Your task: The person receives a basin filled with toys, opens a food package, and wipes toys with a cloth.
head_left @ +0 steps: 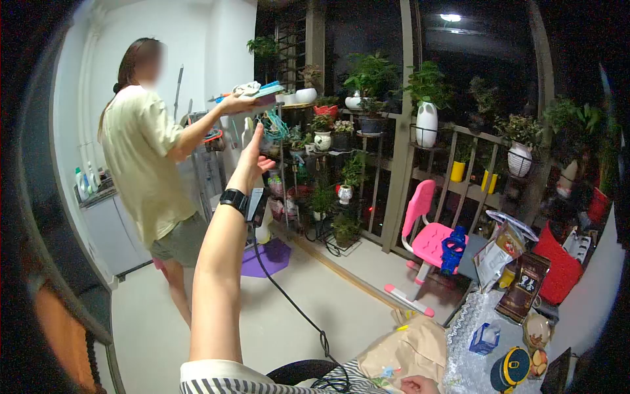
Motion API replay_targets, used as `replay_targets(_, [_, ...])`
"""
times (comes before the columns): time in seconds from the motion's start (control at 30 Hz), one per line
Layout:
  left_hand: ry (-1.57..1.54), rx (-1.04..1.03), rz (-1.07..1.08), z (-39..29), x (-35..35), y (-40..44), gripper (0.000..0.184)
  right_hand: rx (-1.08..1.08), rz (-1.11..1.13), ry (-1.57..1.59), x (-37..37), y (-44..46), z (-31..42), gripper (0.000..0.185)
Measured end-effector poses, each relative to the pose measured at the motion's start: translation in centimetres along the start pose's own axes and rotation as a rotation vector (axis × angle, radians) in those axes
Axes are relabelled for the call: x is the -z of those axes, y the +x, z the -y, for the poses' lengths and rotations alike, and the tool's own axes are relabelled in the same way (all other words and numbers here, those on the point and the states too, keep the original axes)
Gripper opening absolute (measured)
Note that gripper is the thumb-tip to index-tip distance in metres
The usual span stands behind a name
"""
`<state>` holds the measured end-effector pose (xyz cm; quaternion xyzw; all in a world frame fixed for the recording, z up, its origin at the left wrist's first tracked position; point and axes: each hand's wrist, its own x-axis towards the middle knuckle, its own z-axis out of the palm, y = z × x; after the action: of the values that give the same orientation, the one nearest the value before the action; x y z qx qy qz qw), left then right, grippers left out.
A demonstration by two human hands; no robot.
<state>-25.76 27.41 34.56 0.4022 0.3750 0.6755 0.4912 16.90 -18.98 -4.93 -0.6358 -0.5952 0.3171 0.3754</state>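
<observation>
My left hand (252, 157) reaches forward at the end of my raised arm. Its fingers are apart and nothing shows in it. A black watch (233, 201) is on that wrist, and a small device (256, 206) with a black cable sits beside it. Just beyond my fingers, another person (141, 151) holds out a stack of blue and pale cloth-like items (262, 92). At the bottom edge my right hand (420, 385) lies by a beige bag or cloth (410, 345), fingers loosely bent and partly cut off; I see nothing gripped.
A pink chair (436, 243) with a blue object on it stands at the right. Packets, a blue box (485, 338) and a dark round container (510, 369) are on the lace-covered table (459, 368). Potted plants line the railing; a purple mat (266, 257) lies on the floor.
</observation>
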Motion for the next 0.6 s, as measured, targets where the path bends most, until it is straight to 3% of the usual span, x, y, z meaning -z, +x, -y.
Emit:
replay_targets(0.1, [-0.210, 0.005, 0.065, 0.0, -2.4, -4.4, 0.120, -0.020, -0.009, 0.018, 0.3, -0.4, 0.0, 0.022])
replay_targets(0.2, [-0.371, 0.013, 0.244, 0.5, -2.1, -2.2, 0.111, -0.012, -0.022, 0.065, 0.5, -0.5, -1.2, 0.022])
replay_targets(0.23, [-0.470, -0.033, 0.229, 0.6, -3.0, -3.5, 0.099, -0.013, -0.018, 0.101, 0.5, -0.5, -1.4, 0.022])
replay_targets(0.33, [-0.497, 0.030, 0.145, 1.7, -4.1, -8.6, 0.088, 0.026, -0.035, 0.071, 0.6, -0.1, 0.3, 0.022])
replay_targets(0.37, [-0.487, 0.016, -0.047, 2.2, -4.8, -10.5, 0.072, 0.021, -0.033, 0.071, 0.5, 0.2, 1.2, 0.022])
replay_targets(0.47, [-0.467, -0.034, 0.109, 5.8, -2.1, -10.1, 0.060, 0.007, 0.023, 0.066, 0.2, 1.4, 1.6, 0.026])
replay_targets(0.57, [-0.368, -0.024, -0.025, 8.3, -1.2, -12.4, 0.059, -0.051, 0.189, -0.010, 1.2, 4.8, 4.1, 0.032])
replay_targets(0.6, [-0.391, -0.026, 0.013, 8.7, -1.3, -14.0, 0.059, -0.037, 0.174, 0.104, 1.3, 6.4, 5.5, 0.029])
